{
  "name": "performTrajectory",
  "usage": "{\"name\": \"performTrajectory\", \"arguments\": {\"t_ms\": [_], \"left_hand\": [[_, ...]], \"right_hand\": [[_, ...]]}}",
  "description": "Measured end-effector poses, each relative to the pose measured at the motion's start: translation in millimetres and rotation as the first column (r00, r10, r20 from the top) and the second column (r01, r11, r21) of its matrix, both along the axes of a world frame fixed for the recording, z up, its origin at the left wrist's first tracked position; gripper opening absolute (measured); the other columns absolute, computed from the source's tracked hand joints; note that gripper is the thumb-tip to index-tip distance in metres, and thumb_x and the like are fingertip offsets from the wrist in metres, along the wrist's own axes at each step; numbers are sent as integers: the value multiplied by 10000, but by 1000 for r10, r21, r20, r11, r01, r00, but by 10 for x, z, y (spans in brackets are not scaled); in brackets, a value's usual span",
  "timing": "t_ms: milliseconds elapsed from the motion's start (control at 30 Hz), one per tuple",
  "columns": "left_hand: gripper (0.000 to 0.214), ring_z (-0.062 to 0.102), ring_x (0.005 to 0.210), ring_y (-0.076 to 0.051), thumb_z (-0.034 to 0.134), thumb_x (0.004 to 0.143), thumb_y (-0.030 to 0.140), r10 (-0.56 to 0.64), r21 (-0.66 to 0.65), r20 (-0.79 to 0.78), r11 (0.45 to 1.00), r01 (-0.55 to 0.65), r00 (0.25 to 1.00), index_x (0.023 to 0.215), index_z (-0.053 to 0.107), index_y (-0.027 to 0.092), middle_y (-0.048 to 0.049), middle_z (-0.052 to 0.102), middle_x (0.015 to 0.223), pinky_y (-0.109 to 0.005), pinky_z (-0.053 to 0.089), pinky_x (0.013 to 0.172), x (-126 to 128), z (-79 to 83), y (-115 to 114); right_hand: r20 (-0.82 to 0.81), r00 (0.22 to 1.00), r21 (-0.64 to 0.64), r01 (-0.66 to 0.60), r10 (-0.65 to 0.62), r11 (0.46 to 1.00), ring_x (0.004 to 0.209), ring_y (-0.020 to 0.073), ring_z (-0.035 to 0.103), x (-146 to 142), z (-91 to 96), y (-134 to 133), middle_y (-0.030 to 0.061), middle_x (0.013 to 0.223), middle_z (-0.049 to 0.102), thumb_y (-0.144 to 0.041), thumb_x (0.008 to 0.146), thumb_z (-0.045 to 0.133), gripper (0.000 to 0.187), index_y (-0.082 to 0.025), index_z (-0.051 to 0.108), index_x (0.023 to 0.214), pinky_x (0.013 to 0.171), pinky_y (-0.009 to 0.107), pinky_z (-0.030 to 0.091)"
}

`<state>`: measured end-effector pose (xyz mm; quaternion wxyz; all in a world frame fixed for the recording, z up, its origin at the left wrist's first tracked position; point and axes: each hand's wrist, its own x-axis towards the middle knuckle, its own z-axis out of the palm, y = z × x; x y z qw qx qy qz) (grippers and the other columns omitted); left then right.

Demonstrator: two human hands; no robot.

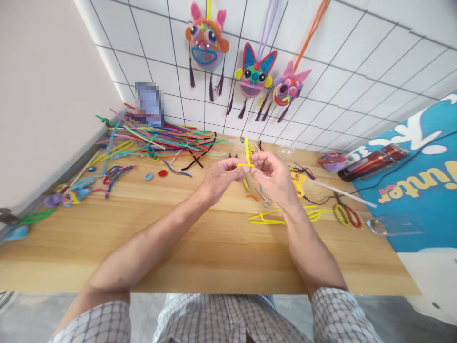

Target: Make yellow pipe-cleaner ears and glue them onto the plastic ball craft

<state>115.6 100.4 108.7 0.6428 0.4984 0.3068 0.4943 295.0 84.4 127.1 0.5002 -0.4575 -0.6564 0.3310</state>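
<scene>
Both my hands meet over the middle of the wooden table, pinching one bent yellow pipe cleaner (247,150). One end of it sticks upward, and a short crosswise part runs between my fingertips. My left hand (222,177) grips it from the left with thumb and fingers. From the other side my right hand (272,172) holds it close to the bend. Below my hands lie small silver scissors (264,198) and a short orange piece (252,196). More yellow pipe cleaners (266,217) lie partly hidden under my right forearm.
A yellow glue gun (298,184) and red-and-yellow-handled scissors (347,214) lie to the right, near a clear cup (396,225) and a red thermos (374,162). Colourful pipe cleaners (167,140) are heaped back left, beside a propped phone (149,105). Decorated masks (207,43) hang on the tiled wall.
</scene>
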Motion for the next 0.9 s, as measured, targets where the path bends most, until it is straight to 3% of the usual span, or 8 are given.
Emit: {"name": "performTrajectory", "arguments": {"t_ms": [233,433,600,900], "left_hand": [[277,597,709,-132,883,739,422,14,0,-33,1000,-14,999,842,794,180,-20,735,799,-290,507,721,-1,-7,13],[291,527,649,-113,873,743,434,1,45,-143,999,5,990,779,743,177,17,651,696,-264,453,660,-2,26,-6],[319,494,637,-104,864,742,467,39,55,-230,998,-27,972,764,748,171,25,630,675,-248,401,621,3,32,-5],[357,625,710,-130,951,659,459,103,-90,58,991,-98,993,830,824,171,-39,757,819,-264,529,670,3,12,30]], "right_hand": [[48,998,13,-41,40,999,773,156,627,27,6,10,-19,857,670,-353,851,800,270,-255,721,1091,717,309,522],[50,997,-19,-55,56,998,813,173,645,63,83,9,-12,875,681,-370,858,767,217,-241,748,1032,786,334,537],[105,995,101,-11,0,995,758,167,611,6,98,-34,-13,800,649,-358,889,760,130,-231,749,914,726,323,504],[239,970,301,-36,-39,953,853,203,712,-18,120,-129,29,954,796,-354,964,708,158,-259,800,1050,794,359,580]]}}
